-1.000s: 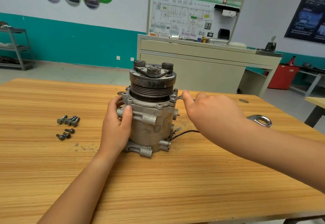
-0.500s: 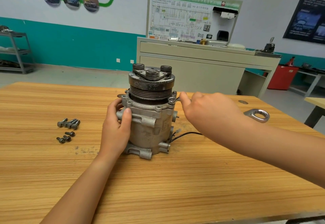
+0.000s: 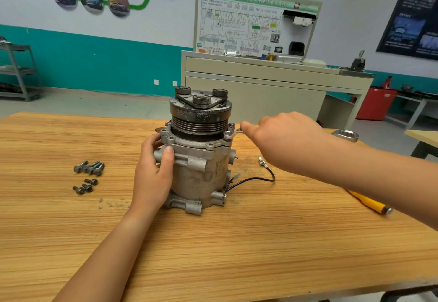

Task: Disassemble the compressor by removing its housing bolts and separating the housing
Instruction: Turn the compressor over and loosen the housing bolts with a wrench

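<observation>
The compressor [image 3: 199, 150] stands upright near the middle of the wooden bench [image 3: 213, 254], with its dark grooved pulley [image 3: 200, 114] on top and the grey housing [image 3: 201, 176] below, resting on its mounting feet.

The left hand [image 3: 154, 171] grips the left side of the housing. The thumb lies across the front just under the flange, and the fingers are curled round the back.

The right hand [image 3: 284, 140] reaches in from the right and is closed round the handle of a small wrench [image 3: 234, 132]. Only the short end of the wrench shows beyond the thumb. Its ring end sits on a bolt [image 3: 227, 134] at the right edge of the flange, just beside the pulley.

Loose bolts [image 3: 88, 167] lie on the bench well to the left of the compressor, in two small groups: longer ones behind and shorter ones in front.

A black wire [image 3: 256, 178] runs from the lower right of the housing and curls across the bench under the right forearm. A tool with a yellow handle [image 3: 369, 203] lies near the right edge, partly hidden by the arm. A metal ring part [image 3: 346, 135] lies at the far right corner.

Behind the bench stands a beige cabinet [image 3: 260, 88] that carries a wiring diagram board [image 3: 248, 21].
</observation>
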### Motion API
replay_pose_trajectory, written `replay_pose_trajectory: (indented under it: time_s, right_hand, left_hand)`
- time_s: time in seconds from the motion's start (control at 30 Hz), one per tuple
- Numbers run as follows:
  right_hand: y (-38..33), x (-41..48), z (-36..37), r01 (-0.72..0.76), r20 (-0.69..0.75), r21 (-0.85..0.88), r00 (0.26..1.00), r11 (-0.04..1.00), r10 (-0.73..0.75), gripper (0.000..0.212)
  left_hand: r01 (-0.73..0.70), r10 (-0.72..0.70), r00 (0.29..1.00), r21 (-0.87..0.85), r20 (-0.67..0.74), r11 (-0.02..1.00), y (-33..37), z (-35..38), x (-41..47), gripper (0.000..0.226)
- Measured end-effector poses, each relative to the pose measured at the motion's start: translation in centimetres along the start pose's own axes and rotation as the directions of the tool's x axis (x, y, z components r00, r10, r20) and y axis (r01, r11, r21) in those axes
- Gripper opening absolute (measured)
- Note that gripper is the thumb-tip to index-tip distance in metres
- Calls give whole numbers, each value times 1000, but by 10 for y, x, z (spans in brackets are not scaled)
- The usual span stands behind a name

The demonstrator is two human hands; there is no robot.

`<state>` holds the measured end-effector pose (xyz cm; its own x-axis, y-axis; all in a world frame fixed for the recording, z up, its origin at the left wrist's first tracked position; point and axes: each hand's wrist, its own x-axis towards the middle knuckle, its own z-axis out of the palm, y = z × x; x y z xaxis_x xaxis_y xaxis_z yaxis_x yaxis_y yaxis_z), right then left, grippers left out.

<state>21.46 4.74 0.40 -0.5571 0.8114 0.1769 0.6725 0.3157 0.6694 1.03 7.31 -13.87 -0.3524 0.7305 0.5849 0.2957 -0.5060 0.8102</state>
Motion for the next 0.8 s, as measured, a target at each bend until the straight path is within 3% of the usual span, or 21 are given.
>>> replay_pose_trajectory:
  time_s: [0.27,0.47,0.67,0.8]
  right_hand:
    - [18,-5,11,17,21,262,999,965,-24,46]
    - [4,-8,16,30,-139,151,990,988,-8,40]
    - [33,13,39,176,-184,11,968,984,-171,33]
    - [30,37,54,223,-233,75,952,972,-201,23]
  left_hand:
    - [8,-8,1000,-3,-7,1000,-1,1,1,39]
    - [-3,3,1000,8,-5,1000,-4,1,0,36]
    - [5,-5,1000,-1,-4,1000,-2,0,1,40]
    - [-4,4,1000,1,-4,1000,-2,0,0,37]
